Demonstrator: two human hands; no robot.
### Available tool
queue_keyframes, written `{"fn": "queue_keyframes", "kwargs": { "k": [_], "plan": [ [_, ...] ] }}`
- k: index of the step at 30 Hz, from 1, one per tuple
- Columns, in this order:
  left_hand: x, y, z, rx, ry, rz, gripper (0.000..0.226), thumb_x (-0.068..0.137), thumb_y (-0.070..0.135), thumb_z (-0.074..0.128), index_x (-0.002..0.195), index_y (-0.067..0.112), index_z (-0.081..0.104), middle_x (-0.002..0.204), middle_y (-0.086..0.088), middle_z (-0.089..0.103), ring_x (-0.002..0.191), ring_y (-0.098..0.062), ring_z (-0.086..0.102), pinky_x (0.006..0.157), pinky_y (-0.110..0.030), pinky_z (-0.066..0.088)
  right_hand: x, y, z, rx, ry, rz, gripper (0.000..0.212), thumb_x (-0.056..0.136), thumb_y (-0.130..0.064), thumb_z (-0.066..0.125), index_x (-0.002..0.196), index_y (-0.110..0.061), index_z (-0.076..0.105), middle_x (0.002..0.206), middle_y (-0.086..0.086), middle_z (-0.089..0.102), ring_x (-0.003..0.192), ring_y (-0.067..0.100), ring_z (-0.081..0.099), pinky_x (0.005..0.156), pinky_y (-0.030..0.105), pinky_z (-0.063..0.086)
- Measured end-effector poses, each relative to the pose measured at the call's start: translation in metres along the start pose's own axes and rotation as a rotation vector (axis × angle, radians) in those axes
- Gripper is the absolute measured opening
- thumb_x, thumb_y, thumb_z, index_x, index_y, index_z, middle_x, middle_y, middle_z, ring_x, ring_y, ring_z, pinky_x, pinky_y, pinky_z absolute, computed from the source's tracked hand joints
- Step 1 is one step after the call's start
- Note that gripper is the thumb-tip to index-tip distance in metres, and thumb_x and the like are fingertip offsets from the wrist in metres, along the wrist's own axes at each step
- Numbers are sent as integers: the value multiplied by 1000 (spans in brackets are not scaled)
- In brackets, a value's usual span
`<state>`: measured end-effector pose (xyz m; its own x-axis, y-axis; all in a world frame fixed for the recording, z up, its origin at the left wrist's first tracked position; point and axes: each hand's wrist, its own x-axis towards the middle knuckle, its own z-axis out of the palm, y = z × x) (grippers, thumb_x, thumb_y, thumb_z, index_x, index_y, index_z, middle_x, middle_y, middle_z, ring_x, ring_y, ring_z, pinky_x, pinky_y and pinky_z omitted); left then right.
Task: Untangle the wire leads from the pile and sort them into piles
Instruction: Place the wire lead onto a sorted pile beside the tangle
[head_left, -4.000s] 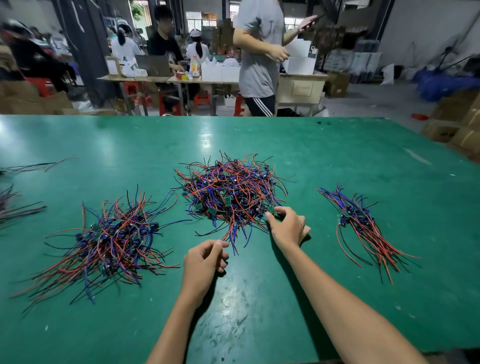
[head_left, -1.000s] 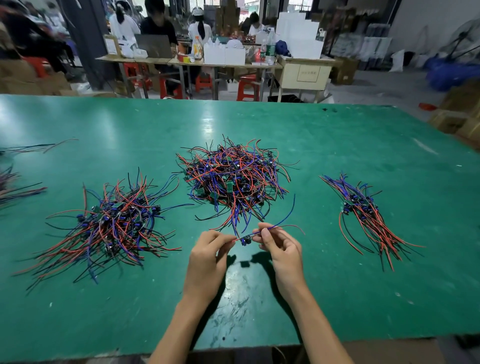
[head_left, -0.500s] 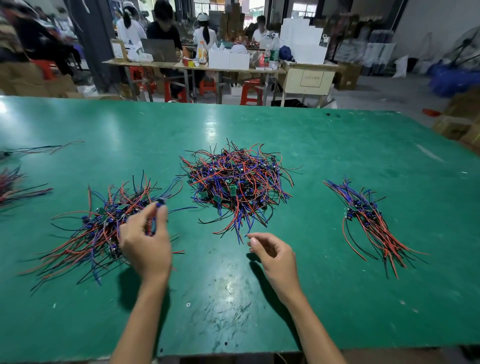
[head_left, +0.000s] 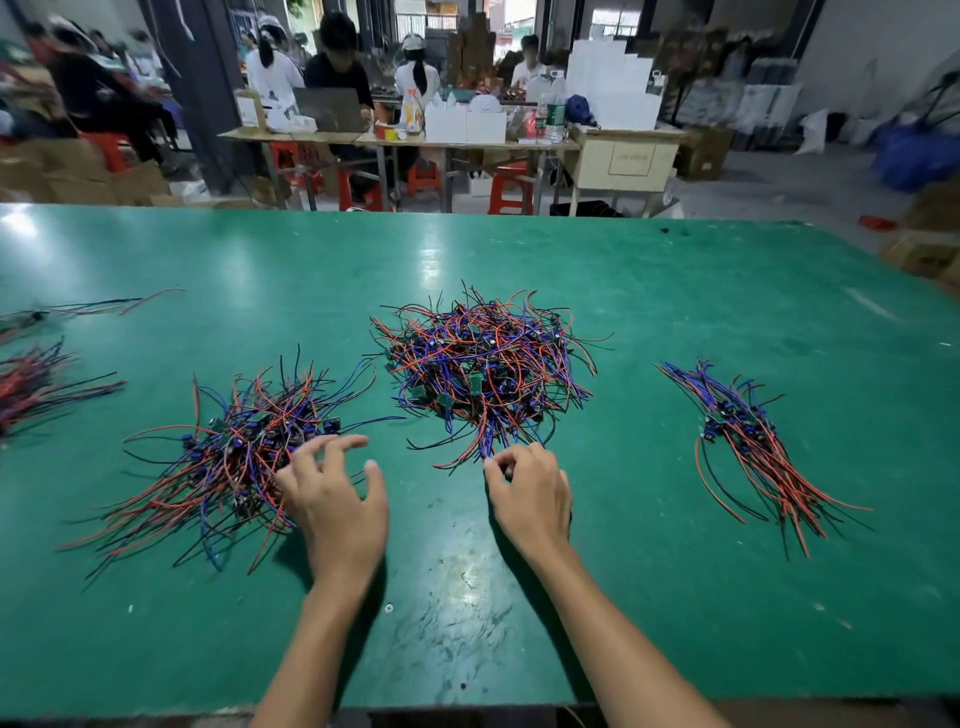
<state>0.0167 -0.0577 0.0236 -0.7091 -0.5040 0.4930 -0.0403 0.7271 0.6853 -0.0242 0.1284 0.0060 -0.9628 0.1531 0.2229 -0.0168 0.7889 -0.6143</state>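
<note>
A tangled central pile (head_left: 483, 364) of red, blue and black wire leads with small green boards lies mid-table. A looser sorted left pile (head_left: 208, 467) sits to its left, and a neat right pile (head_left: 748, 447) to its right. My left hand (head_left: 332, 499) hovers with fingers spread over the left pile's right edge, holding nothing. My right hand (head_left: 530, 493) has its fingers curled at the near edge of the central pile, and thumb and index finger pinch the end of a wire lead (head_left: 485, 449) that trails out of it.
The green table (head_left: 675, 597) reaches to the near edge below my forearms. More leads (head_left: 31, 379) lie at the far left edge, with a few stray wires (head_left: 93, 306) behind them. People sit at workbenches (head_left: 395, 137) beyond the table.
My left hand carried a lead from the middle to the left pile, let it go and spread its fingers. My right hand moved forward to the central pile's trailing wires and closed on one.
</note>
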Motion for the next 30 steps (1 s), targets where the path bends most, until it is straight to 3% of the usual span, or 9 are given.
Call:
{"fn": "queue_keyframes", "kwargs": {
  "k": [5,8,13,17,20,23,25,28,30],
  "plan": [
    [-21,33,30,-335,-331,-91,18,101,17,56,113,19,70,106,3,67,96,-17,60,92,-39,50,-14,2,-12,215,40,27,18,96,-38,57,79,-30,58,81,-14,55,77,9,49,81,33,41],
    [-33,47,47,-363,-371,-177,21,101,22,57,111,17,74,109,-1,73,100,-19,65,93,-34,49,-28,6,-18,317,73,3,21,91,-33,59,72,-24,57,74,-10,58,74,11,53,79,39,47],
    [-41,53,54,-392,-387,-288,21,95,45,63,80,33,70,110,1,68,109,-19,59,99,-42,46,-47,10,-23,269,55,-341,14,86,-33,64,77,-24,58,78,-13,55,77,8,52,73,29,46],
    [-30,44,48,-503,-399,-363,16,88,28,76,74,37,74,117,1,61,108,-15,61,98,-36,47,-48,10,-22,177,10,-474,17,90,-41,62,79,-27,60,82,-15,58,82,7,51,77,30,42],
    [-30,36,41,-587,-369,-306,14,92,26,72,82,34,78,109,-1,55,81,-4,56,82,-27,47,-43,9,-21,159,-52,-299,44,96,-56,41,71,-30,66,76,-18,64,88,0,48,87,33,29],
    [-36,35,35,-734,-412,-289,9,93,21,71,91,21,79,96,-5,68,79,-18,60,79,-55,57,-28,8,-22,266,-133,-15,60,91,-70,20,83,-43,74,82,-28,70,102,-7,46,88,28,18],
    [-40,39,32,-772,-500,-226,8,92,17,72,94,19,80,87,-2,75,77,-23,64,75,-53,60,-21,7,-21,292,-157,20,63,86,-79,16,96,-52,72,83,-40,67,105,-11,50,87,26,17],
    [-44,42,30,-755,-618,-143,16,91,11,73,96,24,81,84,2,79,73,-12,70,71,-31,55,-19,4,-20,394,-245,33,56,82,-85,27,102,-54,69,88,-34,71,102,-10,59,98,22,19],
    [-46,39,33,-716,-641,-103,18,89,13,76,96,28,83,73,7,75,56,-8,52,58,-24,44,-19,6,-21,682,-303,96,44,80,-76,50,100,-45,74,91,-14,77,96,0,69,111,36,34]
  ]
}}
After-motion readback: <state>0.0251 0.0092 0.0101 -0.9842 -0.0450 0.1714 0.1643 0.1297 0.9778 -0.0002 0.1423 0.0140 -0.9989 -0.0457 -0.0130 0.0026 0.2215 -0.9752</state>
